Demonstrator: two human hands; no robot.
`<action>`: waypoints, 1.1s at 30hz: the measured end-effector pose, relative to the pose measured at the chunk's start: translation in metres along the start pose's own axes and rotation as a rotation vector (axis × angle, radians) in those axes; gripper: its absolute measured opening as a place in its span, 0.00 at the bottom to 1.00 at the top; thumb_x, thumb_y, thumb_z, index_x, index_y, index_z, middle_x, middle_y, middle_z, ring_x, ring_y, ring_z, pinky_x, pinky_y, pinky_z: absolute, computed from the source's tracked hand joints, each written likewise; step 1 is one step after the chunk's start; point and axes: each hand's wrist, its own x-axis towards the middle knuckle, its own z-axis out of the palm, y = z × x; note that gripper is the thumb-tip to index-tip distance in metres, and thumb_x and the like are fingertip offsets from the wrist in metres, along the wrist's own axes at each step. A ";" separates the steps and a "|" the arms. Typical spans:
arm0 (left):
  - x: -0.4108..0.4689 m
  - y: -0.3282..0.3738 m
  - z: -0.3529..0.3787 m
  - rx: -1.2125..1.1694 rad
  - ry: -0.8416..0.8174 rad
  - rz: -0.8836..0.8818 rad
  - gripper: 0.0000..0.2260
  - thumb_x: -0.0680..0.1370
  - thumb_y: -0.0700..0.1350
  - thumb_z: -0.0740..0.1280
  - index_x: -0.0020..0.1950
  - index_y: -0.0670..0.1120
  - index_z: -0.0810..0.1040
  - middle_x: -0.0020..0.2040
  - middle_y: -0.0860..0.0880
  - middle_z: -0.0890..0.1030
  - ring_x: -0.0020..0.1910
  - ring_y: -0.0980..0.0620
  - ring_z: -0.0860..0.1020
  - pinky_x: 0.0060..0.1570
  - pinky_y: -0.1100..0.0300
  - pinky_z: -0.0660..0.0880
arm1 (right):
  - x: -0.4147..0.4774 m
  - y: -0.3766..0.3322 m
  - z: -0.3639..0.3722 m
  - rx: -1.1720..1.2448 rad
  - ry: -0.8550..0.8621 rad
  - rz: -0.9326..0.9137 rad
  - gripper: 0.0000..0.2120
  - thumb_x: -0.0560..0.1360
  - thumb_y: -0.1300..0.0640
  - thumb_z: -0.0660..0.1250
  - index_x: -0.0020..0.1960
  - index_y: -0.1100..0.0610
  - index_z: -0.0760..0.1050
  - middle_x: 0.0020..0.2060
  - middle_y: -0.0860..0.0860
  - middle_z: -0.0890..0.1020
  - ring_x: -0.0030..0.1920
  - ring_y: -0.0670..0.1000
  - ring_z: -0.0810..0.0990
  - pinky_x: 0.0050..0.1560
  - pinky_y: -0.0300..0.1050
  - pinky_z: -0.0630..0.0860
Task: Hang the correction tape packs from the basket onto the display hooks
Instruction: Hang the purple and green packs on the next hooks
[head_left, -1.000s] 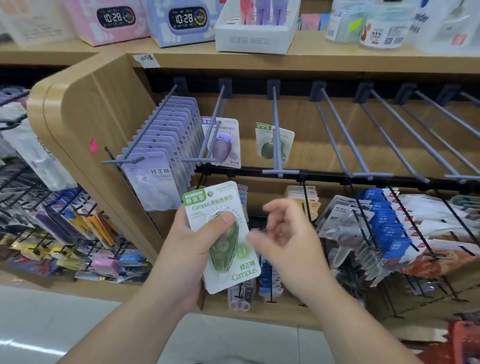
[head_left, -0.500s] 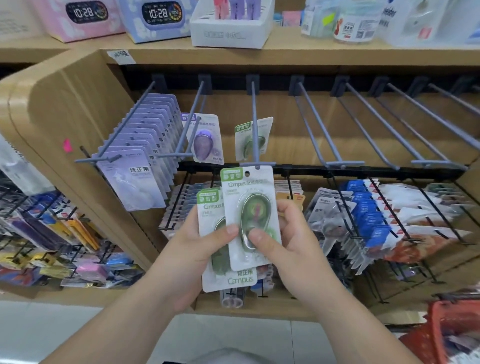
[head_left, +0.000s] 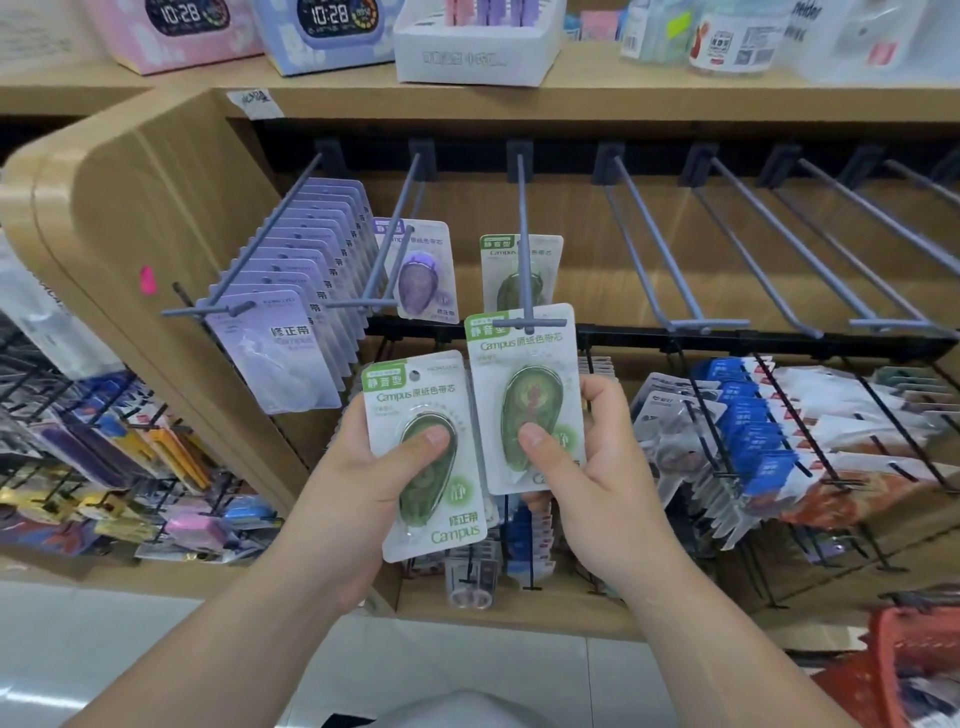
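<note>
I stand before a wooden display with a row of grey hooks jutting from its back wall. My right hand (head_left: 587, 467) pinches a green correction tape pack (head_left: 524, 374), thumb pressed on the clear bubble, fingers curled behind the card. Its top edge meets the front end of the middle hook (head_left: 527, 325). I cannot tell whether the hanging hole has caught the tip. One matching hung pack (head_left: 519, 260) sits further back on the same hook.

My left hand (head_left: 363, 478) grips a spare pack (head_left: 415, 395) the same way, thumb on front and fingers behind. It sits lower and just beside the first, their edges nearly touching.

As I judge it, the main risk is missing the hole. The hook's crossbar hides it, so the card could bend against the tip or slide off when I let go. The smooth bubble gives my thumb little grip. A slip would drop the pack onto the crowded racks below. The spare pack could also nudge the raised one sideways. The red basket (head_left: 914, 670) sits at the display's lower right corner.
</note>
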 end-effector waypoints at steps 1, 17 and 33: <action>0.000 0.000 -0.001 0.001 0.017 0.002 0.27 0.71 0.45 0.73 0.70 0.52 0.75 0.62 0.48 0.86 0.59 0.42 0.86 0.55 0.34 0.82 | -0.001 0.000 0.001 -0.011 0.020 -0.013 0.14 0.81 0.57 0.68 0.62 0.47 0.68 0.53 0.38 0.83 0.52 0.41 0.84 0.46 0.41 0.82; -0.002 0.009 0.004 0.003 0.067 0.028 0.25 0.70 0.46 0.73 0.67 0.54 0.77 0.59 0.50 0.87 0.56 0.45 0.87 0.50 0.42 0.84 | 0.083 0.013 0.005 -0.130 0.190 0.236 0.09 0.79 0.43 0.69 0.54 0.45 0.72 0.49 0.42 0.82 0.51 0.44 0.81 0.48 0.44 0.76; 0.005 0.000 0.023 0.037 0.048 0.059 0.19 0.77 0.35 0.74 0.63 0.50 0.76 0.56 0.47 0.88 0.53 0.43 0.87 0.45 0.47 0.85 | -0.001 -0.020 0.019 -0.155 -0.046 0.177 0.20 0.67 0.53 0.83 0.52 0.46 0.76 0.42 0.49 0.83 0.38 0.45 0.78 0.41 0.39 0.79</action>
